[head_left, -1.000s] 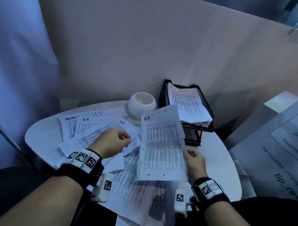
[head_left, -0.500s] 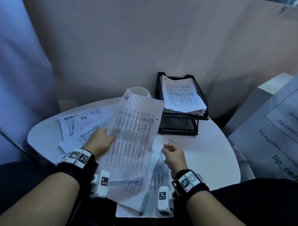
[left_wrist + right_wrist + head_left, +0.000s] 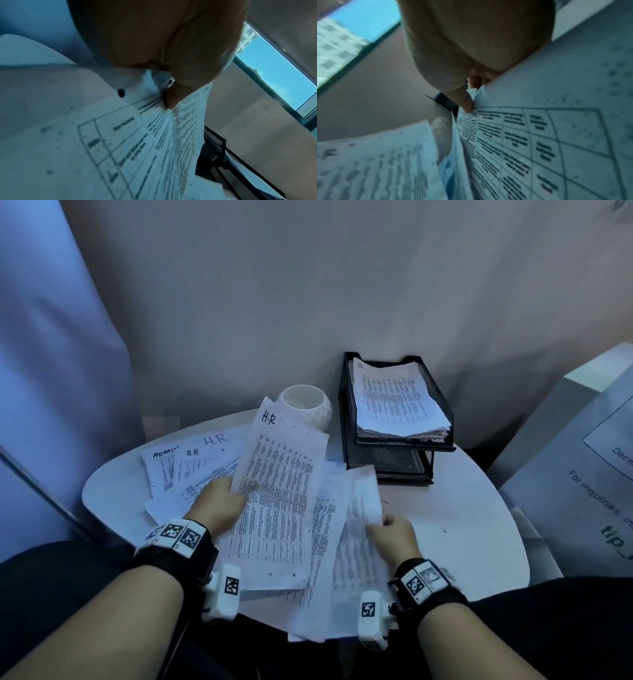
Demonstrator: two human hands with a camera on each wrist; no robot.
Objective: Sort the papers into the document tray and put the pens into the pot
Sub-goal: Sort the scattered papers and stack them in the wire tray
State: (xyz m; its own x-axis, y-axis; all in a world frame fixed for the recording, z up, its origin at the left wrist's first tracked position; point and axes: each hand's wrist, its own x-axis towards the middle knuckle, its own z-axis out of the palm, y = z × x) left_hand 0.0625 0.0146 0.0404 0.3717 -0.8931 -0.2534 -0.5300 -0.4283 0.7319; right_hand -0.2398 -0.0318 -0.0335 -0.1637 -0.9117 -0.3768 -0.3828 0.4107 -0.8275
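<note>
- Head view: the left hand (image 3: 219, 505) grasps the left edge of a printed sheet marked H.R (image 3: 277, 494), which is tilted over the loose papers (image 3: 191, 470) spread on the round table (image 3: 462, 529). The right hand (image 3: 394, 534) pinches the edge of another sheet (image 3: 359, 508) lifted from the pile. The document tray (image 3: 394, 460) stands at the back right, its upper tier already stacked with papers; the white pot (image 3: 305, 405) sits just left of it. I can see no pens.
- Left wrist view: thumb (image 3: 173, 100) pressed on the printed face near the punched holes, the sheet bowing away from it.
- Right wrist view: thumb (image 3: 465, 104) clamps a sheet's edge; further leaves hang beside it.
- Handling, as I judge it: the sheets are light, limp and slick on each other. A one-edge pinch lets them droop and fan; supporting a long side near the middle should keep each flat enough to slide into a tier.
</note>
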